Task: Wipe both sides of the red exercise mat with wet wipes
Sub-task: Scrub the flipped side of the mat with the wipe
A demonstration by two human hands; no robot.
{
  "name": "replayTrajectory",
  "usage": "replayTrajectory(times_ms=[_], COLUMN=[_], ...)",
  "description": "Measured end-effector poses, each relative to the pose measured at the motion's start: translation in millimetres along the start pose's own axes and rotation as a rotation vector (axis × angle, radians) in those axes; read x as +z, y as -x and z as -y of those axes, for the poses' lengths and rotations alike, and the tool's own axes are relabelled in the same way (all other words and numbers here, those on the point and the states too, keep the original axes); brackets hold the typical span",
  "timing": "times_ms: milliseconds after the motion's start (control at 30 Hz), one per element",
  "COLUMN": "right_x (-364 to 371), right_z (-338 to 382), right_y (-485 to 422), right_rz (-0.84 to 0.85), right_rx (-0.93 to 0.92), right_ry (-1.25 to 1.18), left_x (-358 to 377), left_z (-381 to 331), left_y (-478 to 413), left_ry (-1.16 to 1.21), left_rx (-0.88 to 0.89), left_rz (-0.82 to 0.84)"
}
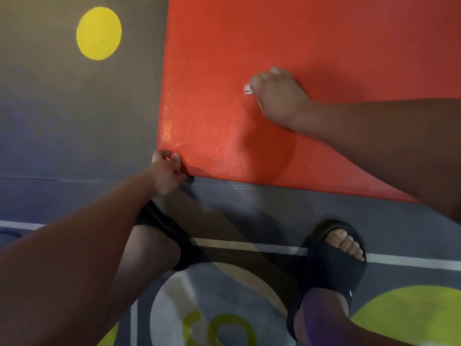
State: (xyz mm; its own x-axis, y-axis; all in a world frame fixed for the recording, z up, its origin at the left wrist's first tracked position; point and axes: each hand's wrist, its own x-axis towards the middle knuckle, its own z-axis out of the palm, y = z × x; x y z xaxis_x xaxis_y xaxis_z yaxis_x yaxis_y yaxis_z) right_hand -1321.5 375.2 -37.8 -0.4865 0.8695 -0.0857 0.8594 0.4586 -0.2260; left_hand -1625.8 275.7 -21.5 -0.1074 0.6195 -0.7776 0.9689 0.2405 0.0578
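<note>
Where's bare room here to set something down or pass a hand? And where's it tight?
Free: the red mat beyond the right hand, which holds a wipe on it; the grey floor left of the mat, around the yellow circle. Crowded: the near edge, where the left hand grips the mat's corner and the legs and black sandal fill the floor.

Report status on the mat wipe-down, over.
Left hand grips near corner of red mat. Right hand holds wet wipe down on it, wipe mostly hidden. Black sandal on floor, off the mat; nothing blocking.
</note>
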Motion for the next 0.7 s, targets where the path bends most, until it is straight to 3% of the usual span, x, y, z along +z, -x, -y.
replayTrajectory(times_ms=[33,167,267,333,467,533,600,700], right_x=[2,17,16,14,8,12,15,15], right_z=[1,37,37,17,-15,-1,23,36], right_y=[5,67,103,93,54,58,83,128], right_rz=[-0.018,0.09,0.118,0.056,-0.09,-0.075,0.015,0.172], right_rx=[-0.01,-0.479,-0.766,-0.757,-0.186,-0.067,-0.214,-0.573], right_ry=[-0.004,-0.134,-0.07,-0.072,-0.04,-0.059,-0.113,-0.159], left_x=[0,-3,-7,-8,-4,3,13,23], left_z=[-2,-20,-32,-40,-63,-74,-80,-87], left_y=[2,13,15,14,25,34,44,56], left_ry=[0.065,-0.029,-0.055,0.014,0.078,0.077,0.082,0.079], left_rx=[0.0,-0.007,-0.015,-0.049,-0.117,-0.115,-0.086,-0.04], left_rz=[0.007,0.047,0.034,-0.04,-0.167,-0.171,-0.151,-0.13])
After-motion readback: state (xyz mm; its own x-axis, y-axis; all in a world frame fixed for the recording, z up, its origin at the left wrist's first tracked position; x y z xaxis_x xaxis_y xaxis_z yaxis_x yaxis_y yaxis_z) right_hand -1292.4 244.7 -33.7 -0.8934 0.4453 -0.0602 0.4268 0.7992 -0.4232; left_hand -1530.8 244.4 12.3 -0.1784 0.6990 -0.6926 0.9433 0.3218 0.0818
